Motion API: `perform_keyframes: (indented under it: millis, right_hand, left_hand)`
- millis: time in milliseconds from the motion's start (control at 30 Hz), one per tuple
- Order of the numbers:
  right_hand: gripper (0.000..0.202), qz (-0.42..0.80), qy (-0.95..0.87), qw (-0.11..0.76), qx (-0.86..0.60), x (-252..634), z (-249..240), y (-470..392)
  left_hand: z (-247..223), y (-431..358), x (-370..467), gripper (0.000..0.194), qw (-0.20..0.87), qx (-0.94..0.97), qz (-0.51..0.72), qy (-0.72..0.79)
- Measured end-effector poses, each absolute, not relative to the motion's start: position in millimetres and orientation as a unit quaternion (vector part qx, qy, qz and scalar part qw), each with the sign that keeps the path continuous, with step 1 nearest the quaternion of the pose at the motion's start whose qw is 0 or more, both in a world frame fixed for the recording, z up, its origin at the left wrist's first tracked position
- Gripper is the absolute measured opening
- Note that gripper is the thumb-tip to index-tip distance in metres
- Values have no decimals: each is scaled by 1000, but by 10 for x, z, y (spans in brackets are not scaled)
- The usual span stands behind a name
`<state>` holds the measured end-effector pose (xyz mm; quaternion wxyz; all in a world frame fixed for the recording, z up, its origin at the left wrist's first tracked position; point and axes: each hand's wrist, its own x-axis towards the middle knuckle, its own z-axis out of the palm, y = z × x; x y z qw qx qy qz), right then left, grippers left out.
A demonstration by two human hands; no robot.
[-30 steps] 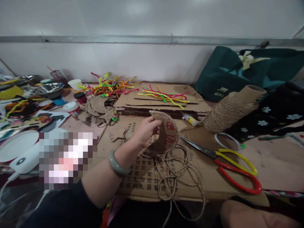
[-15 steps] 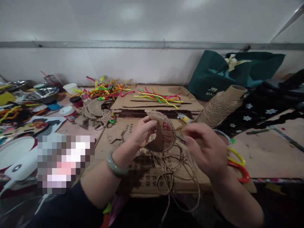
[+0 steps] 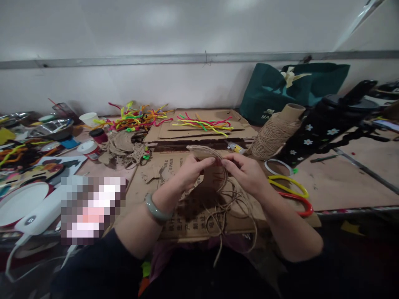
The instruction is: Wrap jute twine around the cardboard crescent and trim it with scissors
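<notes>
left hand (image 3: 198,168): is pinching the curved cardboard piece (image 3: 217,177) between thumb and fingers, a bangle (image 3: 156,210) circling its wrist
right hand (image 3: 245,171): is pressing thumb and forefinger together on the same piece's twine-lined rim, its fingertips almost meeting the left thumb; whether a loose strand is lying between them, i cannot tell
curved cardboard piece: is standing tilted between both hands, above the printed cardboard sheet (image 3: 177,162), showing red lettering
loose twine (image 3: 230,200): is looping below the piece, one end hanging past the sheet's near edge
scissors (image 3: 289,194): are lying right of the right hand, which is hiding the blades
twine cone (image 3: 274,133): is leaning behind the right hand, near a small tube (image 3: 235,147)
pipe cleaners (image 3: 202,123): are lying across a farther cardboard stack (image 3: 158,132)
</notes>
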<state>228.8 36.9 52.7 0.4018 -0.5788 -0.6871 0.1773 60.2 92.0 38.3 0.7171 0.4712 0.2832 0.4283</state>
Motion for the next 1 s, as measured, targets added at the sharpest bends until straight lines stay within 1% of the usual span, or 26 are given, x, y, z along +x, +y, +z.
perform_keyframes:
  millis: [67, 133, 200, 300, 367, 467, 600, 667, 733, 767, 800, 867, 900, 967, 1000]
  right_hand:
    - [35, 154, -685, 373, -607, 2495, 498, 233]
    - [38, 73, -675, 325, -658, 2803, 400, 75]
    - [42, 8, -672, 243, -700, 3142, 246, -83]
    - [43, 9, -690, 120, -714, 3536, 8, -278]
    - [42, 5, -711, 102, -696, 3677, -98, -355]
    - [41, -7, -737, 102, -668, 3785, -167, -365]
    - [45, 21, -752, 66, -655, 3873, -164, -272]
    - [45, 13, -749, 100, -655, 3795, -117, -281]
    - [44, 7, -740, 191, -645, 3549, -23, -367]
    - [43, 37, -733, 243, -634, 3362, 36, -434]
    - [41, 97, -731, 281, -615, 3145, 98, -507]
    - [40, 236, -745, 309, -542, 2688, 201, -640]
    - [41, 274, -751, 323, -507, 2484, 233, -686]
    - [26, 288, -753, 350, -477, 2199, 246, -718]
    - [23, 292, -739, 375, -477, 2129, 227, -705]
  left_hand:
    - [369, 940, 584, 15, 708, 465, 446, 288]
    - [360, 970, 561, 13, 709, 443, 463, 296]
    - [373, 979, 540, 12, 717, 424, 462, 303]
    - [456, 903, 514, 8, 717, 409, 465, 321]
    - [534, 789, 490, 5, 709, 399, 469, 344]
    - [603, 571, 428, 6, 697, 386, 477, 372]
    - [515, 278, 314, 10, 713, 374, 471, 360]
    - [442, 136, 272, 12, 708, 365, 486, 360]
    - [397, -6, 270, 17, 689, 359, 514, 362]
    - [387, -71, 287, 18, 689, 359, 514, 364]
    - [382, -131, 314, 20, 692, 362, 505, 368]
    - [374, -225, 385, 26, 710, 381, 465, 368]
    - [362, -259, 414, 29, 714, 389, 452, 366]
    - [321, -313, 423, 33, 704, 414, 444, 369]
    - [297, -343, 391, 34, 687, 434, 444, 376]
